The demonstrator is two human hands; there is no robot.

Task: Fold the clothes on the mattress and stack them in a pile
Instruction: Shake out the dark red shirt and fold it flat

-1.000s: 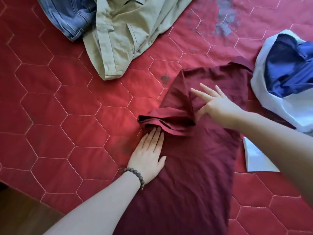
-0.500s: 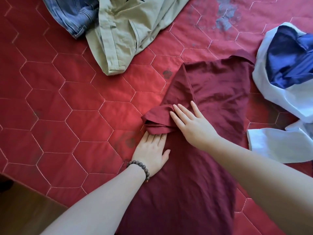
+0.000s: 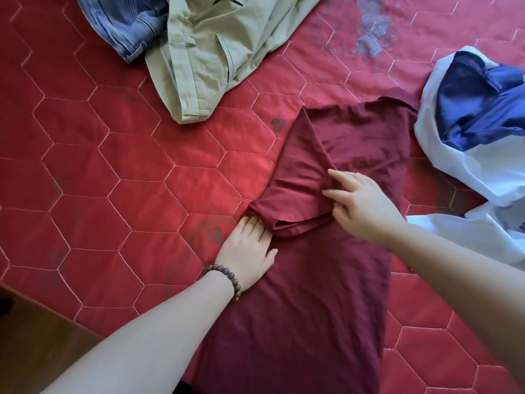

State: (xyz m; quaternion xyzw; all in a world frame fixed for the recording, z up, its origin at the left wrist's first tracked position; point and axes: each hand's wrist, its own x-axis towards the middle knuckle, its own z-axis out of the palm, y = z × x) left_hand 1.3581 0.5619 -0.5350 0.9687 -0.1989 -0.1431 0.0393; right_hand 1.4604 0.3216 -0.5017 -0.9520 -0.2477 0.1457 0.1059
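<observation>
Currently left hand [image 3: 246, 245] flat, fingers straight, pinning maroon shirt [image 3: 298, 322] edge; right hand [image 3: 360, 206] just beyond it, fingers spread, pressing folded sleeve [image 3: 295, 194].

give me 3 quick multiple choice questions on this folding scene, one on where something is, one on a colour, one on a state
1. Where do the khaki trousers lie?
A. far side of the mattress
B. on the maroon shirt
C. under the right hand

2. What colour is the garment being folded?
A. white
B. maroon
C. denim blue

3. How does the left hand sit?
A. flat, pressing
B. raised
C. fisted

Answers: 1 A, they lie beside the jeans at the far edge. 2 B, both hands are on maroon cloth. 3 A, straight fingers lie flat at the shirt's edge.
</observation>
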